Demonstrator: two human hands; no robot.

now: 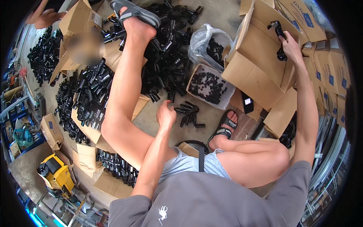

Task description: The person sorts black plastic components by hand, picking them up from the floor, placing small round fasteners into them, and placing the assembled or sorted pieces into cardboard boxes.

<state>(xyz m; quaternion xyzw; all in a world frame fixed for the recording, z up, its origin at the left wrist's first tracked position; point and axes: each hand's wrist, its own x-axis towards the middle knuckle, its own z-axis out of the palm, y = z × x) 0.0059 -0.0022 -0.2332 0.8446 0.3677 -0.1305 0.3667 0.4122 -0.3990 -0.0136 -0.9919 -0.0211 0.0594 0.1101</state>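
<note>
My right hand (290, 44) is raised over an open cardboard box (257, 56) at the upper right and grips a black metal part (280, 39). My left hand (165, 115) hangs low over the floor, fingers curled, just left of a small cluster of black tube parts (190, 113); whether it holds one is hidden. A big heap of the same black parts (166, 56) lies beyond my outstretched left leg.
A small open box of little black pieces (208, 86) and a clear plastic bag (207, 39) sit past the cluster. More black parts on flattened cardboard (89, 102) lie at left. Stacked cartons (332, 75) stand at right. A yellow machine (56, 174) sits lower left. Another person's hand (47, 17) shows top left.
</note>
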